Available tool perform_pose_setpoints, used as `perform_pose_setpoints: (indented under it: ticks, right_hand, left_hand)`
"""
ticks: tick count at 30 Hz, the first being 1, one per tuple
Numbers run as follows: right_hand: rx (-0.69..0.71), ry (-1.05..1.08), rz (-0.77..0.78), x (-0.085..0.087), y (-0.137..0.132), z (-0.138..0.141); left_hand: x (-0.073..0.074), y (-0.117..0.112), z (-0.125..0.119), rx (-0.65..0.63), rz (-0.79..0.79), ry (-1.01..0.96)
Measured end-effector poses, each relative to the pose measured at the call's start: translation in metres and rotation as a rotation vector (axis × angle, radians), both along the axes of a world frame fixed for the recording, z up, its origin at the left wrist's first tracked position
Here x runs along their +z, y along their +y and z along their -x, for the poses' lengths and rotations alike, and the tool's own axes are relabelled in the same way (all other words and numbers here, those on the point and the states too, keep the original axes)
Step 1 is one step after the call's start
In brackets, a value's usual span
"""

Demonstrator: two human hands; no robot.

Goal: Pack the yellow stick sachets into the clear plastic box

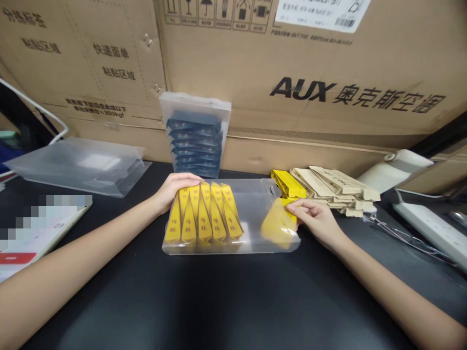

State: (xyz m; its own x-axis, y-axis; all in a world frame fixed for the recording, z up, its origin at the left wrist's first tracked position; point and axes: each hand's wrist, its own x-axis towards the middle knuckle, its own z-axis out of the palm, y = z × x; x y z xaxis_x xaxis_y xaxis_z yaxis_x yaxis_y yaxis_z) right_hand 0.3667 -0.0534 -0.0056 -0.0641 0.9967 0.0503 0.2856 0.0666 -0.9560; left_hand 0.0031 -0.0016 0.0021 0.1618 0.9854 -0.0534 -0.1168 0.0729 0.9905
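A clear plastic box (251, 206) lies on its side on the black table. Several yellow packets (204, 214) stand in a row in its left part. My left hand (180, 189) grips the box at its far left corner, fingers bent over the edge. At the right end, my right hand (310, 216) pinches one more yellow packet (279, 223), which is partly inside the box and seen blurred through the plastic. Just behind that hand, another yellow packet (288, 182) rests beside a pile of beige packets (335, 184).
Behind stands a clear box of dark blue packets (195, 146) against a large carton (226, 73). An unfilled clear box (83, 165) lies left, near a calendar-like card (44, 233). At right are a white bottle (396, 167), a power strip (434, 228) and cables (408, 238).
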Motion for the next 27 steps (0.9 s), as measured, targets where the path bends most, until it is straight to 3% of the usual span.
perform_pose_setpoints:
  ticks: [6, 15, 23, 27]
  right_hand:
    - [0.145, 0.093, 0.165, 0.003, -0.004, 0.004]
    - [0.248, 0.171, 0.300, 0.016, -0.015, 0.014]
    - [0.516, 0.202, 0.408, 0.019, -0.011, 0.000]
    - [0.593, 0.195, 0.390, 0.015, -0.007, -0.007]
  left_hand:
    - [0.001, -0.001, -0.001, -0.007, -0.023, 0.035]
    - [0.002, -0.004, -0.003, -0.092, -0.024, 0.119]
    - [0.001, -0.003, -0.002, -0.138, -0.038, 0.136]
    - [0.000, -0.003, -0.002, -0.138, -0.031, 0.123]
